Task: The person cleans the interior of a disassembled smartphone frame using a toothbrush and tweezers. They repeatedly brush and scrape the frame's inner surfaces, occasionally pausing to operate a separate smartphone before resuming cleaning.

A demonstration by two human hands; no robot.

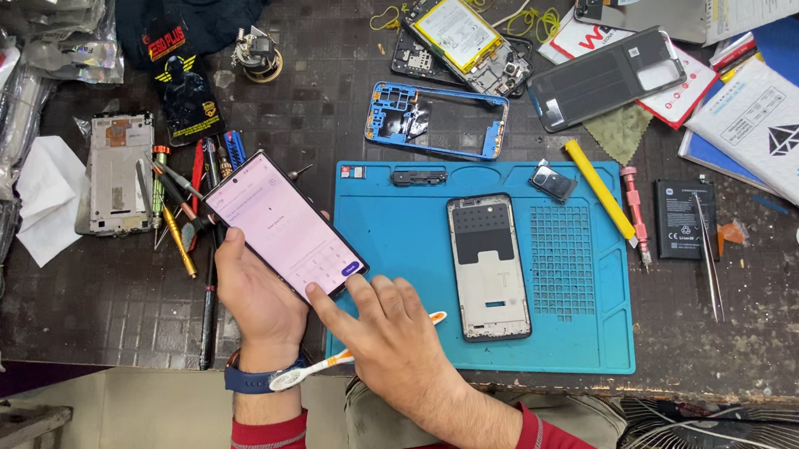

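While the left hand point(257, 300) cradles a lit smartphone point(284, 227) at 9 o'clock of the blue silicone mat point(582, 334), fingers wrapped round its glossy slab, the right hand point(395, 336) pokes the keypad, loosely curled. A bare metal phone frame point(488, 267) and a toothbrush point(353, 354) lie on the mat, so the rebuild looks barely halfway.
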